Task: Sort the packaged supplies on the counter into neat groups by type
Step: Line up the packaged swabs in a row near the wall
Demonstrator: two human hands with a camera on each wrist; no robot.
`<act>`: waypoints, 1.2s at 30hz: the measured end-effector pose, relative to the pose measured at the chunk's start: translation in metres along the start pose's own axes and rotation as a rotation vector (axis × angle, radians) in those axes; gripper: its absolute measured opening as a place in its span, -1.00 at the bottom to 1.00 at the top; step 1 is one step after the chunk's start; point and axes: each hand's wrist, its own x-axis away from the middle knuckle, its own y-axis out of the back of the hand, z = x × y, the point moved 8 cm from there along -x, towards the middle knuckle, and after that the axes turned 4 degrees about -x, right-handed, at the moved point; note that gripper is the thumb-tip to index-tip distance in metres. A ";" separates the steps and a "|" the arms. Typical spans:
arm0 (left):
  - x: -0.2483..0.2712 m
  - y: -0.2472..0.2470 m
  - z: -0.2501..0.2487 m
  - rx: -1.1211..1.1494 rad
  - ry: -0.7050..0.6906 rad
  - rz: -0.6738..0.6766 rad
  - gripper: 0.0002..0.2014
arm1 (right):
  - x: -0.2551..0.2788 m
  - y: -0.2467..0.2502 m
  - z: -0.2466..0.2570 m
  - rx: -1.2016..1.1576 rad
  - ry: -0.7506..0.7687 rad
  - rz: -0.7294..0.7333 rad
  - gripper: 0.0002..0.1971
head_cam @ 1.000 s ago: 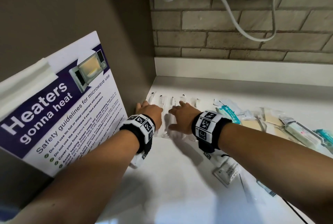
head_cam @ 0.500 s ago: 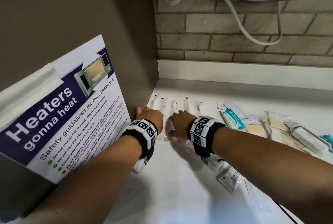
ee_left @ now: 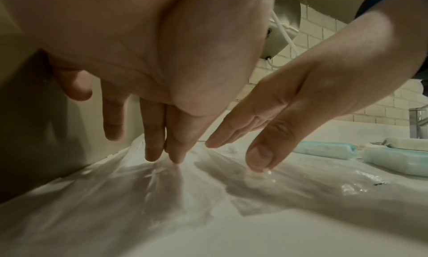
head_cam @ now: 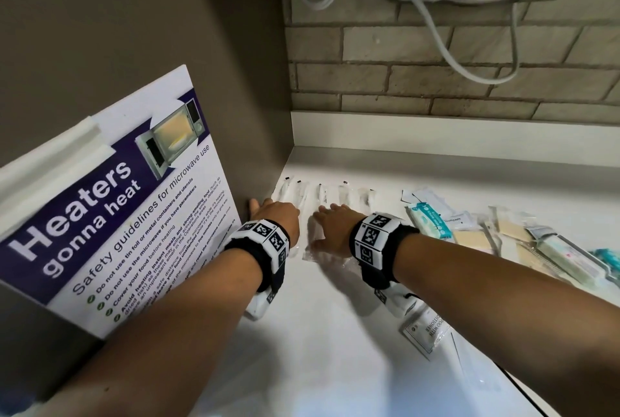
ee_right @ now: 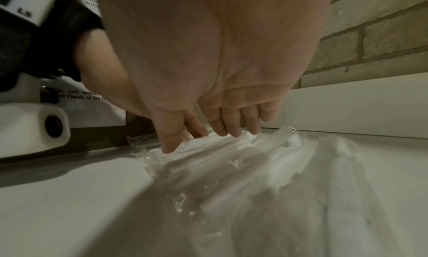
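Several clear-wrapped white toothbrush packets [head_cam: 322,195] lie side by side in the back left corner of the white counter [head_cam: 302,349]. My left hand [head_cam: 278,218] lies flat on their left end, its straight fingertips [ee_left: 176,156] pressing the clear plastic [ee_left: 162,184]. My right hand [head_cam: 332,225] rests beside it with its fingers spread and straight on the packets [ee_right: 243,160], the thumb [ee_right: 170,144] touching the wrap. Teal packets [head_cam: 429,222], tan packets [head_cam: 473,239] and a boxed item [head_cam: 563,255] lie in a row to the right.
A brown side wall with a microwave safety poster [head_cam: 110,208] stands close on the left. A brick wall [head_cam: 436,71] and a white upstand close the back, with a white cable [head_cam: 436,31] hanging above. A printed sachet [head_cam: 426,332] lies near my right forearm.
Both hands have stayed on the clear packets, shifting only slightly. The head view has drifted a little, so the scene sits lower and to the right.
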 end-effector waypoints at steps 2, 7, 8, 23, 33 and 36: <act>-0.001 0.000 0.000 -0.007 0.007 0.011 -0.76 | 0.001 0.001 0.000 -0.002 -0.004 0.002 -0.33; -0.002 0.003 -0.003 -0.021 -0.009 0.012 -0.71 | 0.001 0.000 0.002 -0.006 -0.016 0.017 -0.37; -0.001 0.003 -0.003 -0.027 -0.013 0.010 -0.72 | 0.000 0.000 0.002 -0.015 -0.019 0.015 -0.39; 0.001 0.002 -0.004 -0.043 -0.010 0.014 -0.72 | 0.003 0.002 0.007 -0.052 -0.033 0.036 -0.36; 0.004 0.028 -0.035 0.113 -0.098 -0.125 -0.56 | 0.023 0.012 -0.020 -0.039 -0.101 -0.010 -0.26; 0.013 0.032 -0.059 0.118 -0.228 -0.128 -0.54 | 0.040 0.019 -0.046 -0.020 -0.202 0.006 -0.25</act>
